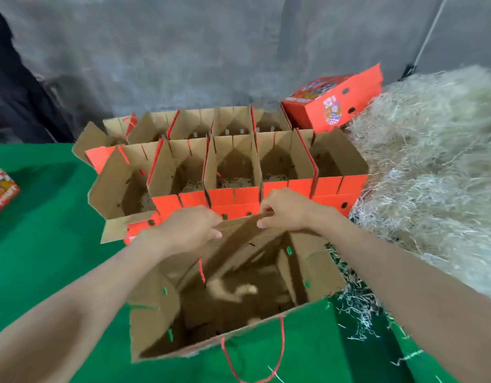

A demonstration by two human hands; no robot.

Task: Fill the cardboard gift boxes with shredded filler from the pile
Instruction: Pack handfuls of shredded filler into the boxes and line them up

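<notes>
An open cardboard gift box point(156, 322) with a red cord handle point(252, 366) stands on the green table right in front of me, its brown inside bare. My left hand point(189, 228) and my right hand point(283, 210) both grip the top edge of its far flap. Behind it stand two rows of several open red gift boxes point(288, 186); some in the near row hold a little filler at the bottom. The big pale pile of shredded filler point(432, 167) lies to the right.
A closed red printed box point(332, 102) lies tilted at the back right against the pile. Another red box point(1, 189) sits at the left edge. Loose shreds point(357, 308) are scattered on the green cloth point(40, 244). A dark-clothed person point(15, 87) is at far left.
</notes>
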